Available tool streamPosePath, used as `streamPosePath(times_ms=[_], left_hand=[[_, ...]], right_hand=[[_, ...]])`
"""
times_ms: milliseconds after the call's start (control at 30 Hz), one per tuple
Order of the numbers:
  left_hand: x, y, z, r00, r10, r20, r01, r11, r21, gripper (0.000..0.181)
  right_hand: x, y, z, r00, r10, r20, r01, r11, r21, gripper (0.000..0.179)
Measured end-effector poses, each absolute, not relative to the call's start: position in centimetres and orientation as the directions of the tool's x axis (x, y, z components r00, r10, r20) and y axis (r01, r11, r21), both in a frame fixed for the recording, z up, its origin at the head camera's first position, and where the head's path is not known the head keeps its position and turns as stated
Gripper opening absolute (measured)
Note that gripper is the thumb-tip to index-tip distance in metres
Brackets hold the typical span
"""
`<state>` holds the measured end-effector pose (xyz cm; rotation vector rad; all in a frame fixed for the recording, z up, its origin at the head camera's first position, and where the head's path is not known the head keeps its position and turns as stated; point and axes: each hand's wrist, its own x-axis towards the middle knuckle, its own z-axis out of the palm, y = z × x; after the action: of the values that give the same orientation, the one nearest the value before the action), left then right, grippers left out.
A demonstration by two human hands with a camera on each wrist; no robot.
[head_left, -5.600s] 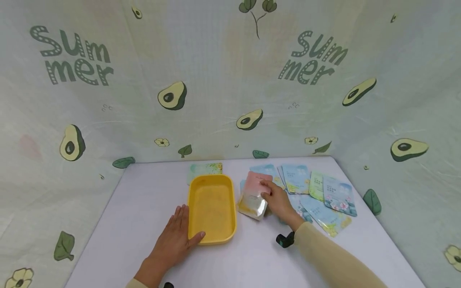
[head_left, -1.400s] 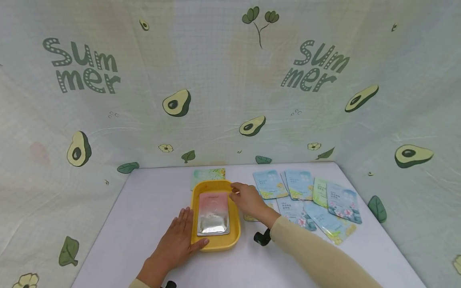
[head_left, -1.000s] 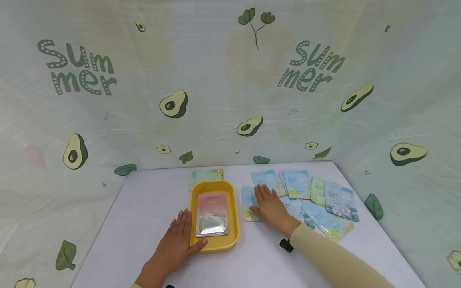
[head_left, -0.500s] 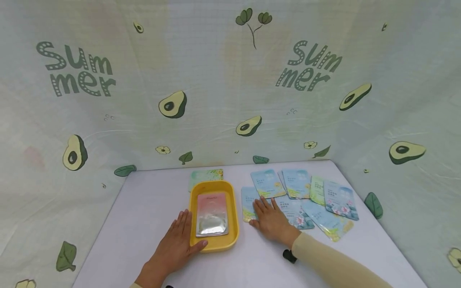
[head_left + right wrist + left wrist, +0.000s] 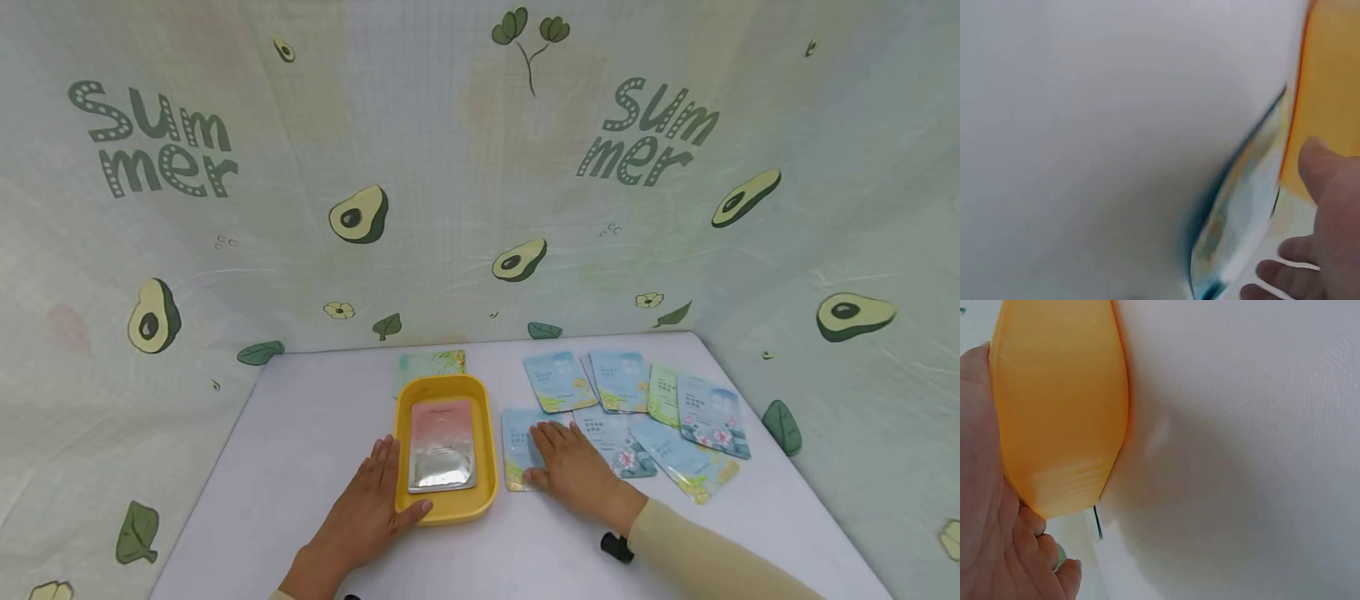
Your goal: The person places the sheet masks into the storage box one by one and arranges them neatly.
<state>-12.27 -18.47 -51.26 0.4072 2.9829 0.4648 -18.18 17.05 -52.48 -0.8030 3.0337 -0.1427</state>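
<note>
A yellow plastic tray (image 5: 459, 505) holds a pink-and-silver sheet mask packet (image 5: 442, 446), lying flat inside. My left hand (image 5: 358, 504) rests against the tray's left side, fingers straight along the wall and thumb over the near-left corner. In the left wrist view, the palm side of that hand (image 5: 988, 506) lies along the tray rim. To the right of the tray, my right hand (image 5: 577, 473) lies with extended fingers on a blue sheet mask packet (image 5: 519, 446), covering its right part. The right wrist view shows the thumb and fingers spread, with the packets blurred.
Several blue and green packets lie overlapping at the right, among them a blue one (image 5: 558, 383), a flowered one (image 5: 712, 417) and a clear-edged one (image 5: 686, 462). A green packet (image 5: 432, 363) lies behind the tray, partly hidden. A printed cloth (image 5: 435, 275) hangs behind the white table (image 5: 300, 417).
The pink packet went from my right hand into the tray. My right hand then moved onto the blue packet, which has slid toward me. The left hand stayed at the tray.
</note>
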Motion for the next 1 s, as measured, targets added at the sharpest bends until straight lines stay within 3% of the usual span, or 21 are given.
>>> streamPosePath(times_ms=[167,333,600,1000], left_hand=[[-12.3,-18.6,-51.4,-0.963,0.267,-0.047,0.24,0.919,0.313,0.107],[-12.4,-18.6,-51.7,-0.962,0.268,-0.047,0.24,0.918,0.315,0.11],[-12.3,-18.5,-51.7,-0.964,0.264,-0.036,0.239,0.918,0.316,0.109],[-12.4,-18.5,-51.6,-0.962,0.266,-0.059,0.237,0.924,0.3,0.11]], right_hand=[[-22.0,17.6,-52.0,-0.85,-0.51,0.133,-0.519,0.853,-0.048,0.084],[-24.6,18.0,-52.0,-0.847,-0.529,0.059,-0.532,0.845,-0.052,0.098],[-25.7,17.6,-52.0,-0.854,-0.518,-0.05,-0.517,0.855,-0.042,0.101],[-25.9,17.6,-52.3,-0.856,-0.514,-0.053,-0.509,0.857,-0.08,0.099]])
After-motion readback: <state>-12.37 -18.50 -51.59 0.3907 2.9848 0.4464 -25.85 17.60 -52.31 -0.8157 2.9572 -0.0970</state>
